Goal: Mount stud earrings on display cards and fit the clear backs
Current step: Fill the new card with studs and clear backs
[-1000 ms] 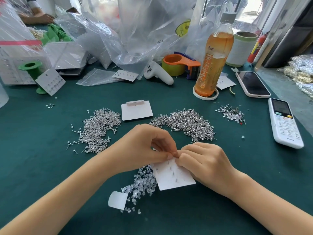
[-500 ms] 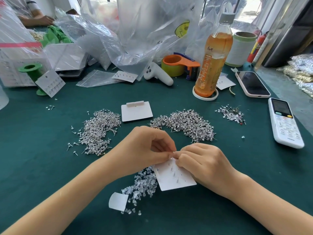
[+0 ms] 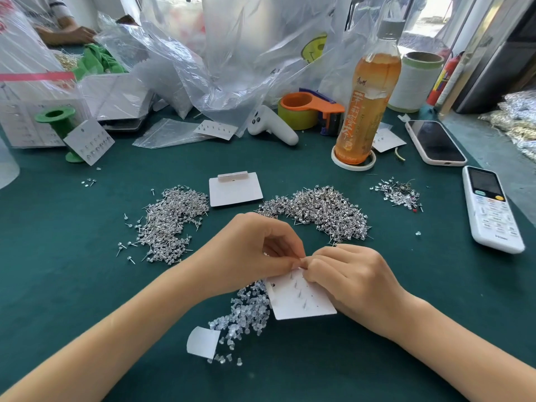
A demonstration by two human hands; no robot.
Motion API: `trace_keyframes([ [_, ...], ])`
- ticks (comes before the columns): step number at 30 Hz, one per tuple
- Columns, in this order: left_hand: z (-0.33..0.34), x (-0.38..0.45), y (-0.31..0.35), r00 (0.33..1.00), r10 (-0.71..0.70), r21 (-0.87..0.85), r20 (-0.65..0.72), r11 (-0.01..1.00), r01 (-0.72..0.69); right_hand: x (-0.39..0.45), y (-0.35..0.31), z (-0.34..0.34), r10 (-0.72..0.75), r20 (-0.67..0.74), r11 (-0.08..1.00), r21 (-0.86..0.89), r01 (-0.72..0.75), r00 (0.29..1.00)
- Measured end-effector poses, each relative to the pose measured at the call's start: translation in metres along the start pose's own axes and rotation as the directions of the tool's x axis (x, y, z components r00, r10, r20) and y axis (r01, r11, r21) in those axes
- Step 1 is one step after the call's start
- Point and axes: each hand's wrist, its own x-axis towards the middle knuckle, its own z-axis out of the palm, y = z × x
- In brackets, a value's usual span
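We are reaching both forearms in from six o'clock across the green table [image 3: 58, 256], and our two hands are meeting fingertip to fingertip at the far edge of the white display card [image 3: 301, 303]. Our left hand [image 3: 252, 250] is curling over, thumb and forefinger pinching something too small to make out right at the card's edge. Our right hand [image 3: 351, 277] is curling too, its fingers gripping the card's far right corner, the palm covering that side. The card is lying at the centre with stud posts sticking up from it. The clear backs [image 3: 246, 314] are lying in a heap at the card's nine o'clock, touching it. Stud earrings [image 3: 322, 213] are heaped at twelve o'clock, with a second pile [image 3: 168, 224] at ten. The tea bottle [image 3: 368, 97] at one o'clock is carrying a label whose script we cannot read. The white remote [image 3: 490, 207] at three o'clock is showing "Haier" near its bottom end.
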Motion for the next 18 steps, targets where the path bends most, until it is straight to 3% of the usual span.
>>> trace_keyframes([
  [7, -0.0006, 0.0017, 0.0028, 0.999, 0.003, 0.049, 0.044, 0.999, -0.005, 0.0028, -0.0027, -0.0033, 0.001, -0.005, 1.000, -0.020, -0.001, 1.000],
  [15, -0.0035, 0.0091, 0.0100, 0.992, 0.012, 0.118, 0.127, 0.993, -0.027, 0.0037, -0.0041, -0.0051, -0.065, -0.086, 0.983, -0.179, 0.049, 0.994],
  [18, -0.0062, 0.0080, 0.0087, 0.995, 0.058, -0.028, 0.084, 0.998, -0.056, 0.0022, -0.0009, -0.0039, 0.084, -0.150, 0.996, 0.029, -0.081, 0.985],
])
